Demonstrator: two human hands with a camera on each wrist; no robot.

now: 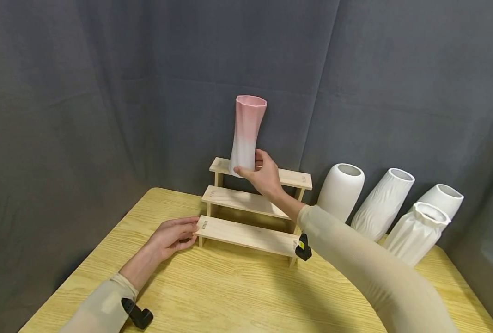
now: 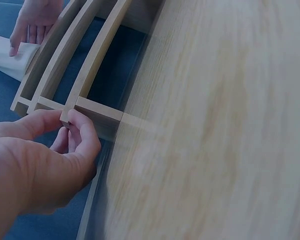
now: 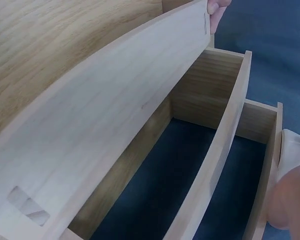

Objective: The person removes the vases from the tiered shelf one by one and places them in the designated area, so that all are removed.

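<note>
A tall fluted vase (image 1: 247,125), pink at the rim and fading to white below, leans slightly in my right hand (image 1: 264,175). Thumb and fingers grip it near its base, at the top step of a three-step wooden stand (image 1: 248,233). Whether the base touches that board I cannot tell. My left hand (image 1: 172,236) pinches the left end of the lowest step; the left wrist view shows thumb and index finger on the board's corner (image 2: 65,117). In the right wrist view the vase's white base (image 3: 292,150) shows beyond the top board, partly hidden by my hand.
To the right of the stand stand several white vases: a smooth one (image 1: 341,192), a wavy-ribbed one (image 1: 383,203), and a pleated one (image 1: 418,236) in front of another (image 1: 447,199). All are on the wood-grain table (image 1: 229,296). A grey curtain (image 1: 179,92) hangs behind.
</note>
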